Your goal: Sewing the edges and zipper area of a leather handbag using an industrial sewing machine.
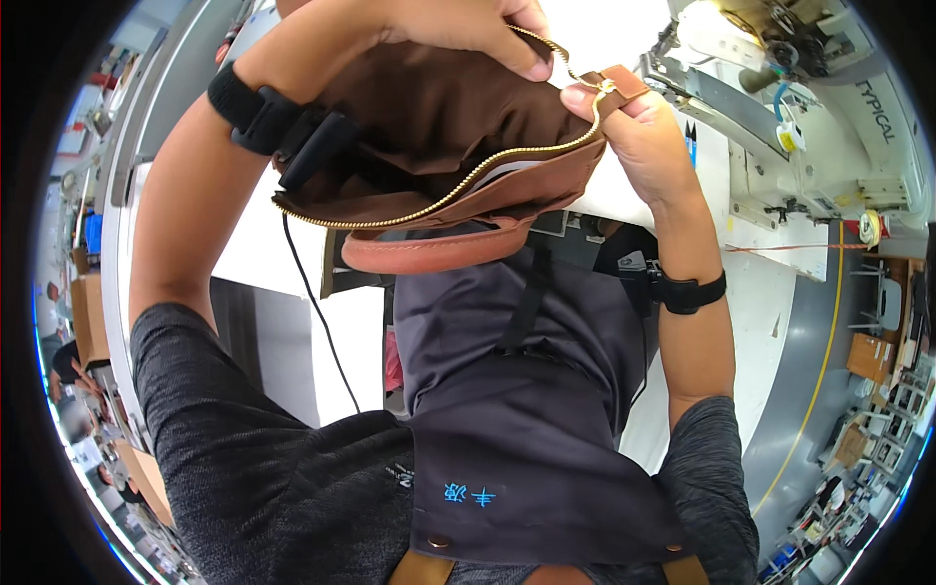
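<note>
Your dark apron (526,419) lay nearest the camera, its bib and lap spread between two grey sleeves (253,458). Beyond it, the brown bag (561,180) was held up over the near edge of the white desk (255,249), its mouth wide open and its dark lining (439,107) exposed. Your left hand (478,27) reached across the far side of the mouth; its thumb pressed the lining while its fingers passed behind the rim, so that hand was closed on the bag with the edge between thumb and fingers. Your right hand (639,136) was closed on the bag's right-hand corner, thumb and curled fingers gripping the zip end beside a tan leather tab (626,82). Both hands stood near each other, a small gap between the thumbs. The gold zip (450,207) curved along the near rim, and a padded handle (439,252) hung below it toward your lap. Black straps (690,291) ringed both wrists. Toward the right edge of the desk stood a pale sewing machine (853,112), with a blue-handled tool (691,146) just beside your right hand.
</note>
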Demonstrator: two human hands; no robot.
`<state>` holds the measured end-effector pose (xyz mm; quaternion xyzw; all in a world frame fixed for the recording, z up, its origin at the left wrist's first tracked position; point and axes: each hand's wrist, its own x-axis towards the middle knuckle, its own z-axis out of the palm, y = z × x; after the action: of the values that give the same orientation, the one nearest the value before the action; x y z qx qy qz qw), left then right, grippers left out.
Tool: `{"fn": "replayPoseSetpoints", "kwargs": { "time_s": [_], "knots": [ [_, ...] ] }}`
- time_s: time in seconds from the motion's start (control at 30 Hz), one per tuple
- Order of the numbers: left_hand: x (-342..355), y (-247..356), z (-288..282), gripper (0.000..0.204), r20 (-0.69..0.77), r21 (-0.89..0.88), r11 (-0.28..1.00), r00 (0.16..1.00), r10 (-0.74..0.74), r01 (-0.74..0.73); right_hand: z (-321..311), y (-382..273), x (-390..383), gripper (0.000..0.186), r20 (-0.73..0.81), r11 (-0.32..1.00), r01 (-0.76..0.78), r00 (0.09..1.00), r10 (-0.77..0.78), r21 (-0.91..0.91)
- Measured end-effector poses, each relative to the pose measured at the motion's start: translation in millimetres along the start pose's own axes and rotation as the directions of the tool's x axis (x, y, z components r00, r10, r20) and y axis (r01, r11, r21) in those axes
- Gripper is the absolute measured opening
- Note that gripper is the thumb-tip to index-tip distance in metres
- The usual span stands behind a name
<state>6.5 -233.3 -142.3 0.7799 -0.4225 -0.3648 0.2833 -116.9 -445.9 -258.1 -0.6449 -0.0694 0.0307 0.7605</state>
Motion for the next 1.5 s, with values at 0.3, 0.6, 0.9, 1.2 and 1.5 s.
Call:
{"fn": "replayPoseSetpoints", "kwargs": {
  "time_s": [0.3, 0.6, 0.9, 1.2, 1.5],
  "knots": [
    [-9.6, 8.1, -6.6, 0.034, 0.003, 0.190, 0.982, 1.000, -0.003, 0.002, 9.4, -3.7, -5.8, 0.012, -0.094, 0.994, 0.026, 0.995, -0.036, -0.102],
    [-53.9, -14.6, -42.3, 0.034, 0.102, 0.061, 0.991, 0.987, -0.123, 0.118, 10.5, -5.7, -14.8, 0.010, -0.097, 0.989, 0.020, 0.995, -0.034, -0.144],
    [-49.9, -7.6, -38.8, 0.027, 0.081, 0.389, 0.902, 0.969, -0.234, 0.186, 17.8, -16.9, -20.2, 0.016, -0.120, 0.991, -0.025, 0.993, 0.010, -0.128],
    [-73.0, 28.2, -42.0, 0.009, -0.269, 0.512, 0.855, 0.961, 0.068, 0.083, 27.1, -59.1, -30.0, 0.021, -0.109, 0.869, 0.158, 0.966, -0.234, -0.469],
    [-62.0, 0.4, 50.8, 0.025, -0.616, 0.713, 0.686, 0.596, 0.515, 0.145, 7.4, 19.6, -12.9, 0.041, -0.018, 0.338, 0.453, 0.577, -0.817, -0.825]
  ]
}}
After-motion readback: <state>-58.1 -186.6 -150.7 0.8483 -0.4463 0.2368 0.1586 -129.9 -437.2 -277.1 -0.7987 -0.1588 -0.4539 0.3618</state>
